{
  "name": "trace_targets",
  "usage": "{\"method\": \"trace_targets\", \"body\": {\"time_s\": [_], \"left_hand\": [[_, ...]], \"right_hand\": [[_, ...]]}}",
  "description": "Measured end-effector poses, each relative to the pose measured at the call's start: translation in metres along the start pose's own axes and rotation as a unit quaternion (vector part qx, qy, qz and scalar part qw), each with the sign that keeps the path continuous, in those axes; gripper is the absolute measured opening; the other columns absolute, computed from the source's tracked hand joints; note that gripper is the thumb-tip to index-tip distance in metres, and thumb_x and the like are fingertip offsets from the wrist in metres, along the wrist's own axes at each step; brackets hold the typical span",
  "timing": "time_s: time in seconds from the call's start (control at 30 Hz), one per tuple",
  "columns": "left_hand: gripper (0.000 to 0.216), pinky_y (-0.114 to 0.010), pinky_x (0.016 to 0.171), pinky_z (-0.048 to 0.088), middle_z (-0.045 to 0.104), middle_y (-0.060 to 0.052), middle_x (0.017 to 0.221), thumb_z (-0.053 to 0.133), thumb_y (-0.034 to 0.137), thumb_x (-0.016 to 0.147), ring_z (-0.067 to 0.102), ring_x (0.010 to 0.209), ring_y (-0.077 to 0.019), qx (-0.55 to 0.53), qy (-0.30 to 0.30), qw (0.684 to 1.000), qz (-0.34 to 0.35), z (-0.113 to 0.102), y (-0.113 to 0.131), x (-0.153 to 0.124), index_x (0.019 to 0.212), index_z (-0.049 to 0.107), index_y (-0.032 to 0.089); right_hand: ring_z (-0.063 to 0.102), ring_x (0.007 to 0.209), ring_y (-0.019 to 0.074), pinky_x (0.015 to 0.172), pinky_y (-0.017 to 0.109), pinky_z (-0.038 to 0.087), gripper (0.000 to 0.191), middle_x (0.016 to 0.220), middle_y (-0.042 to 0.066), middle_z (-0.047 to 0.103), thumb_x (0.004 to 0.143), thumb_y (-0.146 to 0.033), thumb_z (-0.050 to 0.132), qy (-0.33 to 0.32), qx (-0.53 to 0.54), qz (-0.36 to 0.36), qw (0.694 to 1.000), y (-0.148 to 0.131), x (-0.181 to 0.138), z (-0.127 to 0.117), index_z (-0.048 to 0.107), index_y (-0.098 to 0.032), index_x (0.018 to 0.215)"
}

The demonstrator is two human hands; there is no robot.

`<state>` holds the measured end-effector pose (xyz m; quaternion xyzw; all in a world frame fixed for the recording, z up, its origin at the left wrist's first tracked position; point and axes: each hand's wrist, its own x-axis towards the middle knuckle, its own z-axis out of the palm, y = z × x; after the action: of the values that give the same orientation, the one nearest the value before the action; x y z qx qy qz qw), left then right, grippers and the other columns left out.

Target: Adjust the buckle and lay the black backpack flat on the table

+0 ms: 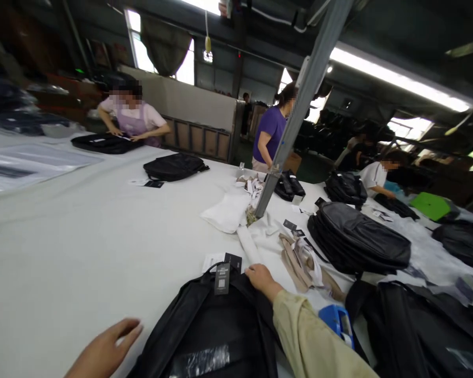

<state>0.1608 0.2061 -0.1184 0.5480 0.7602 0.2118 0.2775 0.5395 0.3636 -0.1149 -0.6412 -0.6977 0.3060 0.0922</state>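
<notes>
A black backpack (220, 320) lies on the white table in front of me, its shoulder straps facing up and a clear plastic strip on its lower back panel. A dark hang tag (222, 279) rests across its top, by the carry loop; more black and white tags stick out behind it. My right hand (263, 279) is closed on the backpack's top right edge, near the strap; its fingertips are partly hidden. Left of the backpack, my left hand (109, 344) hovers with thumb and fingers apart, holding nothing.
A grey metal post (299, 115) rises from the table. To the right are beige and white strips (303, 262), a blue tape dispenser (336, 320) and stacked black backpacks (357, 236). Another black bag (175, 166) lies farther back. Several co-workers stand around, one handling a bag (104, 142).
</notes>
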Motion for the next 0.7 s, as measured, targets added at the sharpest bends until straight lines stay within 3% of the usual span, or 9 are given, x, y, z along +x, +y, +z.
{"method": "trace_targets", "body": {"time_s": [0.07,0.17,0.3,0.37,0.47,0.6,0.7], "left_hand": [[0.060,-0.047,0.111,0.044,0.071,-0.013,0.122,0.051,0.062,0.077,0.061,0.120,-0.0328,-0.008,-0.037,0.999,0.022,0.021,0.018,0.029,0.111,0.070,0.016],[0.069,-0.045,0.113,0.041,0.068,-0.015,0.127,0.055,0.063,0.074,0.055,0.128,-0.0333,-0.015,-0.082,0.996,0.021,0.051,0.050,0.065,0.120,0.067,0.014],[0.066,-0.045,0.113,0.040,0.068,-0.011,0.127,0.062,0.059,0.073,0.055,0.127,-0.0323,-0.026,-0.099,0.992,0.068,0.075,0.069,0.087,0.125,0.063,0.018],[0.068,-0.041,0.112,0.041,0.065,-0.010,0.132,0.066,0.056,0.074,0.056,0.125,-0.0300,-0.035,-0.111,0.988,0.100,0.076,0.071,0.092,0.131,0.058,0.019],[0.072,-0.036,0.108,0.044,0.065,-0.007,0.132,0.071,0.054,0.072,0.059,0.121,-0.0279,-0.054,-0.185,0.973,0.126,0.065,0.080,0.103,0.133,0.054,0.021],[0.058,-0.031,0.088,0.053,0.075,-0.001,0.107,0.072,0.055,0.069,0.068,0.100,-0.0267,-0.096,-0.327,0.929,0.145,0.047,0.109,0.120,0.115,0.065,0.021],[0.047,-0.029,0.072,0.054,0.076,0.002,0.089,0.076,0.052,0.063,0.070,0.086,-0.0262,-0.103,-0.429,0.889,0.118,0.040,0.125,0.128,0.099,0.072,0.022]], "right_hand": [[0.068,0.101,0.0304,0.089,0.037,0.049,0.037,0.102,0.019,0.074,0.084,-0.041,0.061,-0.058,0.004,-0.002,0.998,0.002,0.023,0.013,0.076,-0.009,0.095],[0.069,0.097,0.0292,0.085,0.035,0.051,0.046,0.103,0.016,0.075,0.074,-0.047,0.071,-0.112,0.024,-0.010,0.993,0.008,0.040,0.025,0.075,-0.010,0.101],[0.068,0.098,0.0231,0.086,0.031,0.052,0.052,0.105,0.005,0.075,0.070,-0.049,0.075,-0.178,0.127,-0.028,0.976,0.021,0.044,0.014,0.072,-0.020,0.112],[0.068,0.097,0.0247,0.087,0.035,0.052,0.055,0.101,0.004,0.075,0.065,-0.047,0.079,-0.206,0.192,-0.039,0.959,0.025,0.042,0.004,0.072,-0.020,0.113],[0.066,0.103,0.0265,0.094,0.038,0.050,0.058,0.106,0.002,0.073,0.059,-0.041,0.083,-0.218,0.262,-0.107,0.934,0.027,0.039,-0.004,0.072,-0.022,0.113],[0.065,0.104,0.0247,0.097,0.036,0.049,0.057,0.109,0.001,0.072,0.062,-0.040,0.083,-0.261,0.312,-0.144,0.902,0.023,0.040,-0.007,0.071,-0.024,0.116],[0.067,0.095,0.0226,0.090,0.033,0.050,0.052,0.099,0.000,0.074,0.060,-0.040,0.084,-0.291,0.262,-0.120,0.912,0.018,0.046,-0.012,0.073,-0.022,0.108]]}}
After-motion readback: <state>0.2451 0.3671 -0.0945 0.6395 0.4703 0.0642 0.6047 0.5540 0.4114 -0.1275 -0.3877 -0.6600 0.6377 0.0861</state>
